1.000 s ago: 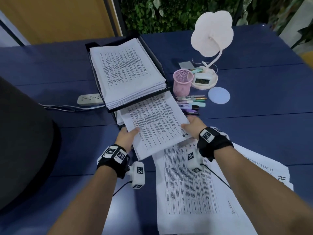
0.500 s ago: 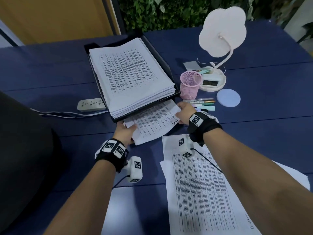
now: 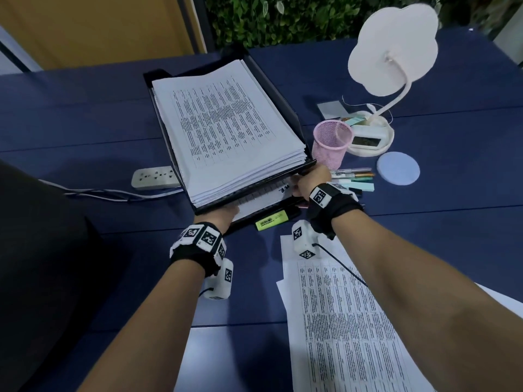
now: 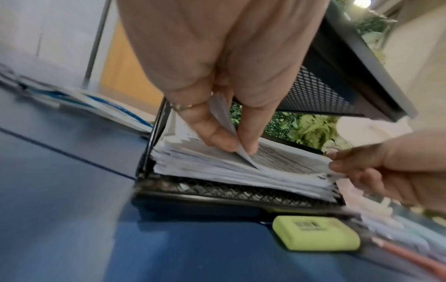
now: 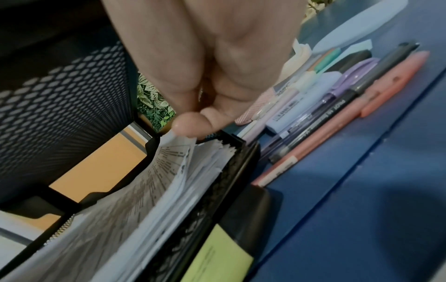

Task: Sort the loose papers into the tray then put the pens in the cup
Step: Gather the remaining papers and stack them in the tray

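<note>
A black mesh two-tier tray (image 3: pixel 278 93) carries a thick paper stack (image 3: pixel 226 131) on its upper tier. More papers (image 4: pixel 241 171) fill the lower tier. My left hand (image 3: pixel 223 216) reaches into the lower tier's front and pinches one sheet (image 4: pixel 224 118) between its fingertips. My right hand (image 3: pixel 300 185) pinches the same pile's right front corner under its thumb (image 5: pixel 190 124). Loose printed papers (image 3: pixel 339 321) lie near me on the right. Right of the tray stands a pink mesh cup (image 3: pixel 331 144), with several pens (image 3: pixel 353 176) below it. A yellow highlighter (image 3: pixel 273 220) lies at the tray's front.
A white cloud-shaped lamp (image 3: pixel 393 49) with a clock in its base stands at the back right, beside a round pale-blue coaster (image 3: pixel 397 168). A power strip (image 3: pixel 154 178) and its cable lie left of the tray. A dark bulky shape (image 3: pixel 42 264) fills the left edge.
Both hands have moved forward and slid the held sheet into the lower tier, where it now sits almost fully inside. The yellow highlighter, covered before, shows now.
</note>
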